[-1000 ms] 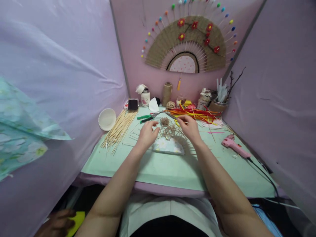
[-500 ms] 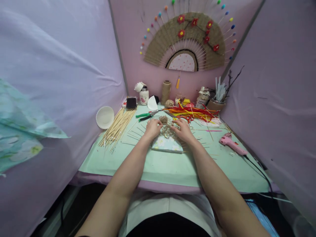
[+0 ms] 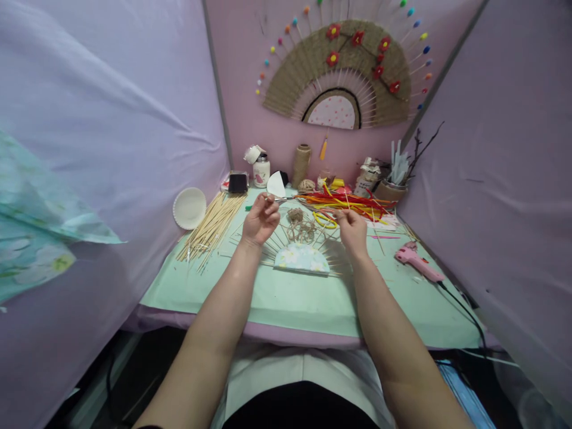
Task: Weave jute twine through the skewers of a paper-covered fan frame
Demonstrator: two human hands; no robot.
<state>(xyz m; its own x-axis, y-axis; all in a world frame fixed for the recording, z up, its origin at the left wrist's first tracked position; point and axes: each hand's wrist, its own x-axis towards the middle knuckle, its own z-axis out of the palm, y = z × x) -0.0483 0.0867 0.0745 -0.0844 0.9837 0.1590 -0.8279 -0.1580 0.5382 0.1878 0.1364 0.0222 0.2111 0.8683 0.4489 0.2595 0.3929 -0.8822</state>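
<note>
A half-made fan lies on the green mat [image 3: 286,301]: a floral paper half-circle [image 3: 301,260] with thin skewers spread out from it. On the skewers sits a loose tangle of jute twine [image 3: 300,228]. My left hand [image 3: 261,218] is curled into a fist just left of the tangle, lifted off the mat. Right of the tangle, my right hand [image 3: 351,231] has thumb and fingers pinched. Each hand seems to hold an end of the twine, but the strand is too thin to see clearly.
A bundle of skewers [image 3: 212,229] and a paper plate [image 3: 190,207] lie at the left. Green-handled pliers [image 3: 251,207], coloured pipe cleaners [image 3: 353,205], a twine spool [image 3: 302,164] and jars line the back. A pink glue gun [image 3: 413,259] with its cord lies right. A finished fan [image 3: 342,77] hangs on the wall.
Both hands have lifted off the twine tangle and drawn apart, the left up and left, the right toward the right. Their fingers have closed. The skewers under the tangle now show.
</note>
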